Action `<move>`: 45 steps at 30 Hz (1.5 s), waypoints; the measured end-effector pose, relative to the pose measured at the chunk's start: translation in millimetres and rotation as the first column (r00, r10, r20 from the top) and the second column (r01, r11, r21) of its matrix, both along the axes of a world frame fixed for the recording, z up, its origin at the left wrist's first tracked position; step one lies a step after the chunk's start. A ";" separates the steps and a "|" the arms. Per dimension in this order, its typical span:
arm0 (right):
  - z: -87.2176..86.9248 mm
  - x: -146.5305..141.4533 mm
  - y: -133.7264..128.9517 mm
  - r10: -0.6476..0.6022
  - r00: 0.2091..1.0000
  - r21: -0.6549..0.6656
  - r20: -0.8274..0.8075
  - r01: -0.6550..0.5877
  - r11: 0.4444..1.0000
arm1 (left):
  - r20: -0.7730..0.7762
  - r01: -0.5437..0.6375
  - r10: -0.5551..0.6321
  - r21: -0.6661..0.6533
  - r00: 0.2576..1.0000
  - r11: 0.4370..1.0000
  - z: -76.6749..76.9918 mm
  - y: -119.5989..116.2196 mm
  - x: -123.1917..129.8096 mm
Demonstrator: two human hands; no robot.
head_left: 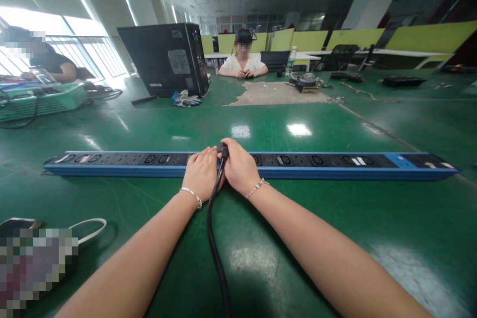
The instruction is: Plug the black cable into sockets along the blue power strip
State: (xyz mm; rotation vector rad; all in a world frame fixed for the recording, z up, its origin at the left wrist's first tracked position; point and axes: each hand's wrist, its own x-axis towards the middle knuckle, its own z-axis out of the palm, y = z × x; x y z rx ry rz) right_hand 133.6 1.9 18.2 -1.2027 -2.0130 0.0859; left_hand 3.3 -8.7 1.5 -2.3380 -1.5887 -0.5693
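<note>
A long blue power strip (122, 171) with a black face of several sockets lies crosswise on the green table. My left hand (201, 171) is closed over the strip near its middle, fingers together across the sockets. Right beside it, my right hand (240, 166) grips the black plug (224, 150) of a power cord, held at the strip's face. From the plug the thick black cord (210, 223) runs down between my forearms and out of view. My fingers hide the plug's front, so I cannot tell how far it sits in a socket.
Behind the strip stand a black computer case (160, 62) and a pair of gloves (185, 99). A green basket (63, 101) with cables is at left. A pixelated object (40, 266) with a white loop lies front left. Two people sit around the table; a bottle (291, 58) stands farther back.
</note>
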 end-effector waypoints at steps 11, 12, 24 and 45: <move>7.8 124.2 -4.3 -0.093 0.993 -0.136 -0.071 0.083 0.987 | 0.026 -0.007 0.008 -0.029 1.000 1.000 1.6 0.2 2.3; 4.8 132.8 -4.7 -0.101 0.993 -0.137 -0.060 0.092 0.986 | 0.026 -0.007 0.008 -0.028 1.000 1.000 1.3 0.2 2.2; -0.1 130.5 0.3 -0.022 0.997 -0.090 0.074 0.028 0.996 | -0.023 -0.034 0.033 -0.041 0.999 0.999 4.5 -2.8 2.9; -12.2 118.7 -14.2 -0.127 0.947 0.166 0.294 0.081 0.983 | 0.000 -0.034 0.034 -0.061 0.999 0.998 4.6 -3.1 3.7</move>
